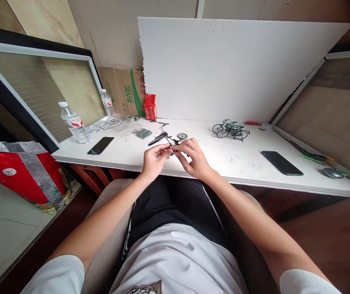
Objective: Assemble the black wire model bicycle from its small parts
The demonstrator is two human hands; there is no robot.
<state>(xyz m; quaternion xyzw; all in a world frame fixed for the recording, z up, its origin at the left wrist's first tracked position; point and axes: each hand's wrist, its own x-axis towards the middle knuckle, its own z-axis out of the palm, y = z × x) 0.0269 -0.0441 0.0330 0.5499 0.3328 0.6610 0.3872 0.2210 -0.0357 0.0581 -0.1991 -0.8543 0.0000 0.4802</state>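
Between both hands is a black model bicycle (159,138), tilted over the front of the white table, with one wheel fitted at its left end. My left hand (155,160) is closed, its fingertips pinching the frame. From the other side my right hand (193,158) pinches the same bicycle near its rear part. The fingers hide the spot where they meet. Just behind the right fingers lies a loose small wheel (182,136). A clear bag of small dark parts (142,133) lies behind and left of the bicycle.
Finished-looking model bicycles (230,130) stand right of centre. Phones lie at left (100,145) and right (282,163). Water bottles (76,125), parts frames (114,121), a red box (150,107) and a carton (126,92) are at back left. A white board (224,69) stands behind.
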